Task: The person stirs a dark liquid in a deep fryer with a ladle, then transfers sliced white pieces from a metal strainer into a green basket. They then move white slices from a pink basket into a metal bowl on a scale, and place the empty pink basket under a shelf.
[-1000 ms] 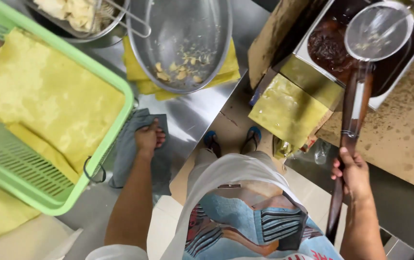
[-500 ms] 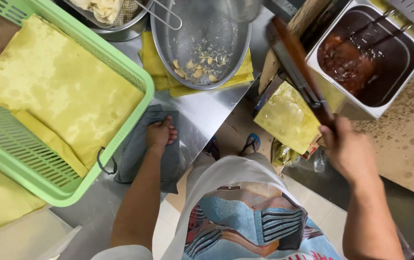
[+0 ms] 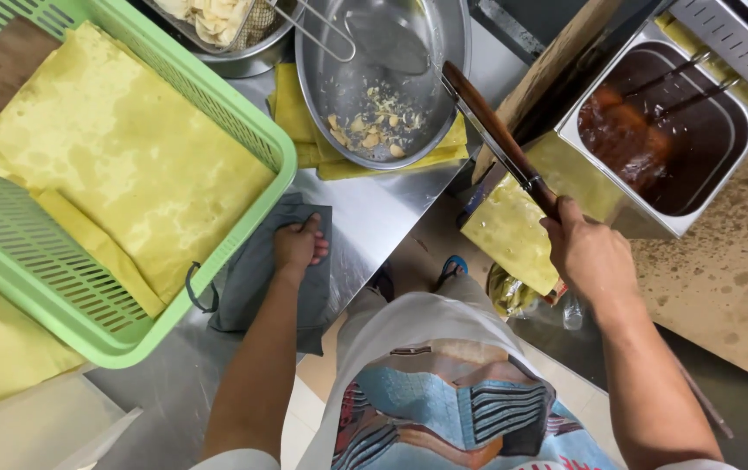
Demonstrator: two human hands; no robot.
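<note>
One shiny wrapper down low, no signs or screens in sight.
Just right of centre, a crumpled plastic bag (image 3: 513,294), glossy golden-clear, sits tucked beneath yellow paper; a small clear plastic bottle (image 3: 572,310) stands just beside it; its label, if any, is too small to tell.

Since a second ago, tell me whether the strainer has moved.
Yes. The strainer, held by the right hand, has swung left: it was over the fryer and now sits in the metal bowl on the counter.

Commercial kitchen: steel counter (image 3: 374,218), oil-filled deep fryer (image 3: 653,130) upper right, green basket (image 3: 243,130) of oil-soaked paper left.
</note>
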